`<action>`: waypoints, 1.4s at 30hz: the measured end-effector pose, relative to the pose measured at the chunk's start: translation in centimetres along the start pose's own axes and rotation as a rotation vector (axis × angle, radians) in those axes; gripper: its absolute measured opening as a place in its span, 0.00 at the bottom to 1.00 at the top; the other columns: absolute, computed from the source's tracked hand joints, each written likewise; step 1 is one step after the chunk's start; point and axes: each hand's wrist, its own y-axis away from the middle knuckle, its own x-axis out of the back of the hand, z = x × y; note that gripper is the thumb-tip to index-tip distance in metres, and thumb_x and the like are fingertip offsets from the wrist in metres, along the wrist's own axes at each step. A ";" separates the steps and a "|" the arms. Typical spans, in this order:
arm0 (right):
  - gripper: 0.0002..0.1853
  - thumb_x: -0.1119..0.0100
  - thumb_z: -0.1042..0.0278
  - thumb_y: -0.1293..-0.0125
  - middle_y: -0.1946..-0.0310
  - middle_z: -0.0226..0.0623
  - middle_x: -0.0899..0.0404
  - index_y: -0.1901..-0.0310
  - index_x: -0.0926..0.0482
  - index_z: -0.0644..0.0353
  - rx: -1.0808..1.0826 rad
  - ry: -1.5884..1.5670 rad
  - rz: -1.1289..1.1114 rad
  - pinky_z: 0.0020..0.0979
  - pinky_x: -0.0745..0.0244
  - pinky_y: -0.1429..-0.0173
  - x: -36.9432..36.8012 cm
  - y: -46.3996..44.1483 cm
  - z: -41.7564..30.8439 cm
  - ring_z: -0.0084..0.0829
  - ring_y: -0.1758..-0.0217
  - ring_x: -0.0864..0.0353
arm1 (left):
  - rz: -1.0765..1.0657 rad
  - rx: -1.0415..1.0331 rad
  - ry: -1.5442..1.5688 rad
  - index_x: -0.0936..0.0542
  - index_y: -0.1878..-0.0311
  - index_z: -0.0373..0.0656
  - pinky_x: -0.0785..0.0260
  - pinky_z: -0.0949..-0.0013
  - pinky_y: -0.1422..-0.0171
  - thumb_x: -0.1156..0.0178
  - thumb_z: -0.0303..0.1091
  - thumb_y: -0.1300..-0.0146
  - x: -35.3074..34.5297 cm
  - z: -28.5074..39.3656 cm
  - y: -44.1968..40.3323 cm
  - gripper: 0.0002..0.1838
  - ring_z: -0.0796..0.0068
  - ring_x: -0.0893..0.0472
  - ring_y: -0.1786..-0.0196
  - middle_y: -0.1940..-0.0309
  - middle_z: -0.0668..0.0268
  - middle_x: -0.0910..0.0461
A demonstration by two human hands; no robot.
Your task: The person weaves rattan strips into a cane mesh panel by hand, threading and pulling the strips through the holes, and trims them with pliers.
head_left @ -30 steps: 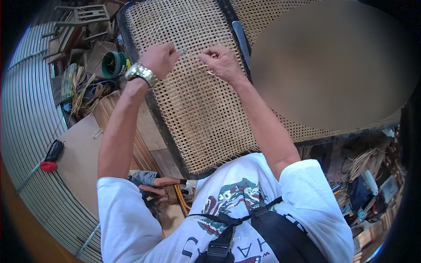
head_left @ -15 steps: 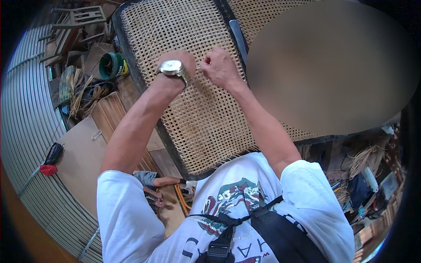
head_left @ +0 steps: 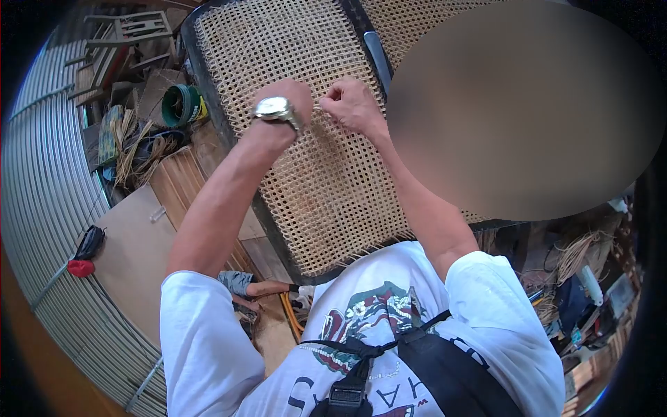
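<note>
A woven cane panel (head_left: 313, 201) in a dark frame lies before me, and both hands are over its upper half. My left hand (head_left: 286, 101), with a metal wristwatch (head_left: 272, 108) on the wrist, is curled over the weave; its fingertips are turned away and hidden. Just to the right, my right hand (head_left: 353, 108) is closed in a pinch, thumb against forefinger. A thin pale cane strand (head_left: 318, 108) shows at its fingertips, in the gap between the hands. On the frame's right bar lies a flat blue-grey strip-like object (head_left: 376, 59).
Left of the panel are a green bucket (head_left: 180, 104), wooden chair parts (head_left: 132, 28) and bundled strands (head_left: 132, 146). A person's leg (head_left: 267, 288) shows at lower left, near an orange cord (head_left: 290, 314). More strands (head_left: 582, 250) hang at right. A large blur covers the upper right.
My right hand has gone from a tighter fist to a pinch, with a strand now visible at the fingertips. My left hand stays nearly in place. The view has shifted slightly.
</note>
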 end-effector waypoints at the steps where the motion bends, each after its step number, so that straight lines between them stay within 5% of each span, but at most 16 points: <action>1: 0.12 0.33 0.61 0.42 0.62 0.44 0.19 0.70 0.15 0.62 -0.015 0.040 -0.018 0.38 0.22 0.46 -0.1 0.0 -0.1 0.40 0.56 0.18 | 0.049 -0.030 0.016 0.12 0.56 0.40 0.17 0.55 0.51 0.45 0.33 0.30 -0.7 0.3 -0.7 0.13 0.55 0.11 0.55 0.59 0.50 0.12; 6: 0.12 0.37 0.58 0.39 0.57 0.46 0.19 0.67 0.14 0.60 0.006 0.128 -0.031 0.40 0.21 0.44 -1.2 -0.2 0.0 0.43 0.53 0.17 | 0.047 -0.028 0.092 0.12 0.59 0.37 0.18 0.53 0.54 0.46 0.36 0.29 -2.8 -1.1 -1.1 0.15 0.54 0.11 0.61 0.62 0.48 0.12; 8: 0.13 0.34 0.58 0.39 0.61 0.42 0.21 0.67 0.14 0.61 -0.019 0.139 0.002 0.40 0.23 0.45 -1.5 0.4 -1.8 0.40 0.55 0.19 | 0.099 -0.115 0.179 0.12 0.63 0.37 0.20 0.54 0.56 0.47 0.41 0.26 -4.8 -3.1 -2.0 0.19 0.58 0.12 0.68 0.69 0.51 0.12; 9: 0.12 0.34 0.60 0.39 0.59 0.43 0.21 0.66 0.15 0.61 -0.003 0.112 0.008 0.41 0.23 0.45 -1.6 0.6 -2.0 0.42 0.54 0.19 | 0.026 -0.039 0.444 0.13 0.67 0.40 0.22 0.55 0.56 0.46 0.48 0.26 -4.8 -3.7 -2.2 0.23 0.61 0.15 0.72 0.76 0.55 0.15; 12: 0.11 0.36 0.61 0.40 0.60 0.43 0.21 0.69 0.15 0.61 0.009 0.242 0.064 0.42 0.23 0.46 -1.9 1.3 -2.6 0.43 0.54 0.19 | -0.044 0.077 0.487 0.13 0.68 0.42 0.22 0.58 0.58 0.43 0.55 0.29 -4.8 -4.1 -3.1 0.25 0.64 0.16 0.74 0.82 0.60 0.17; 14: 0.10 0.40 0.63 0.38 0.56 0.44 0.22 0.65 0.16 0.61 0.030 0.291 0.050 0.45 0.24 0.44 -2.1 1.6 -2.9 0.44 0.52 0.19 | -0.010 0.062 0.383 0.13 0.66 0.43 0.22 0.57 0.57 0.41 0.60 0.32 -4.7 -4.1 -2.6 0.27 0.63 0.15 0.70 0.75 0.58 0.14; 17: 0.10 0.45 0.66 0.37 0.51 0.46 0.23 0.61 0.17 0.61 0.015 0.358 0.048 0.50 0.28 0.41 -2.8 2.0 -3.4 0.44 0.48 0.20 | 0.053 0.114 0.282 0.14 0.54 0.42 0.21 0.51 0.46 0.41 0.56 0.33 -1.5 -4.9 0.7 0.24 0.51 0.13 0.53 0.55 0.52 0.13; 22: 0.16 0.44 0.63 0.35 0.50 0.48 0.22 0.50 0.22 0.62 0.075 0.334 0.069 0.52 0.31 0.37 -1.9 2.1 -4.9 0.43 0.44 0.22 | 0.322 0.152 0.149 0.14 0.57 0.45 0.22 0.51 0.52 0.42 0.57 0.32 1.1 -10.7 3.4 0.23 0.53 0.13 0.56 0.62 0.54 0.13; 24: 0.19 0.40 0.59 0.30 0.51 0.45 0.20 0.44 0.23 0.63 0.224 0.213 0.165 0.44 0.26 0.41 -1.9 0.8 -4.4 0.35 0.47 0.20 | 0.292 0.115 0.170 0.14 0.58 0.45 0.22 0.51 0.53 0.41 0.58 0.32 2.5 -9.8 4.1 0.23 0.53 0.13 0.57 0.64 0.55 0.13; 26: 0.19 0.35 0.59 0.30 0.53 0.39 0.17 0.44 0.22 0.63 -0.010 -0.646 -0.195 0.31 0.24 0.45 -0.3 0.1 -6.6 0.26 0.50 0.20 | 0.454 -0.020 0.287 0.16 0.63 0.42 0.26 0.54 0.61 0.40 0.60 0.32 2.7 -8.8 3.9 0.26 0.56 0.16 0.66 0.72 0.57 0.16; 27: 0.12 0.35 0.63 0.28 0.54 0.35 0.17 0.51 0.18 0.61 -0.033 -0.667 -0.196 0.23 0.24 0.50 -0.3 -0.3 -5.9 0.21 0.53 0.21 | 0.514 -0.032 0.315 0.16 0.63 0.42 0.27 0.54 0.62 0.40 0.59 0.31 1.8 -8.6 3.1 0.26 0.56 0.17 0.68 0.75 0.57 0.17; 30: 0.10 0.34 0.63 0.29 0.53 0.35 0.18 0.55 0.15 0.61 -0.057 -0.370 -0.048 0.29 0.22 0.54 -0.8 -0.5 -3.9 0.24 0.56 0.19 | 0.355 0.026 0.459 0.16 0.63 0.41 0.27 0.53 0.61 0.41 0.57 0.30 -0.5 -7.7 0.8 0.25 0.53 0.17 0.68 0.73 0.55 0.17; 31: 0.09 0.32 0.63 0.32 0.59 0.38 0.21 0.62 0.14 0.62 0.083 -0.165 0.105 0.31 0.22 0.54 -1.0 -0.2 -3.1 0.27 0.59 0.19 | 0.168 0.038 0.393 0.15 0.56 0.40 0.23 0.49 0.50 0.44 0.50 0.29 0.0 -7.0 0.6 0.20 0.48 0.14 0.57 0.61 0.51 0.13; 32: 0.09 0.32 0.63 0.32 0.59 0.38 0.21 0.62 0.14 0.62 0.076 -0.166 0.108 0.31 0.22 0.54 -1.5 0.0 -2.3 0.27 0.59 0.19 | 0.163 0.034 0.392 0.15 0.56 0.40 0.23 0.49 0.50 0.44 0.50 0.29 -0.8 -6.6 0.2 0.20 0.48 0.14 0.57 0.61 0.51 0.13; 34: 0.09 0.36 0.66 0.37 0.60 0.47 0.22 0.64 0.14 0.63 0.072 0.112 0.138 0.38 0.20 0.49 -1.5 0.2 -2.0 0.40 0.59 0.18 | 0.100 -0.035 0.272 0.15 0.56 0.38 0.22 0.50 0.47 0.46 0.44 0.28 -2.2 -5.6 -0.4 0.19 0.47 0.14 0.54 0.61 0.47 0.14; 42: 0.09 0.37 0.66 0.41 0.63 0.48 0.22 0.70 0.16 0.64 0.078 0.022 0.105 0.40 0.21 0.47 -0.9 0.2 -2.2 0.43 0.58 0.19 | 0.063 -0.009 0.020 0.12 0.57 0.39 0.17 0.55 0.54 0.45 0.33 0.33 -0.7 -3.0 -0.9 0.13 0.54 0.11 0.57 0.60 0.50 0.12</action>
